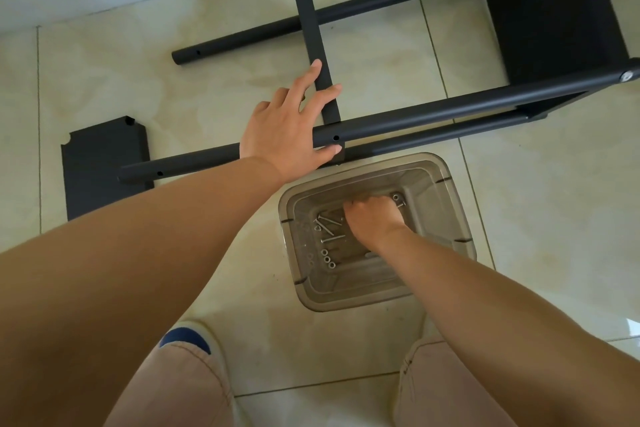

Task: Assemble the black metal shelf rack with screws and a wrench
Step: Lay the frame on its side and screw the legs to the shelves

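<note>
Landmark: the clear plastic bin [460, 215] on the tiled floor [519, 201], straight ahead of the person's knees.

Rack frame [433, 111] lay on its side just beyond the bin's far rim. Its long tubes ran left to right past the bin, rising slightly toward the right. A flat crossbar [308, 10] ran away from the bin, meeting the upper tube just beyond the far rim. An open bolt hole [336, 138] showed in the upper tube at that joint. A loose black shelf panel [104, 163] lay flat on the floor, well left of the bin.

Left hand [291, 125] rested on the upper tube beside the joint, fingers spread and mostly straight, thumb along the tube's near side, steadying it rather than wrapping it.

Right hand [374, 217] was down inside the bin, fingers curled under at the bottom. Could not tell if it pinched anything. Screws [329, 227] and washers [327, 258] lay loose on the bin floor just left of that hand.

Judgement: a fastener was being picked. The open hole lay beyond and a little left of the right hand, almost touching the left thumb. The right hand would carry the screw up over the far rim; the left hand was nearer but occupied.
</note>
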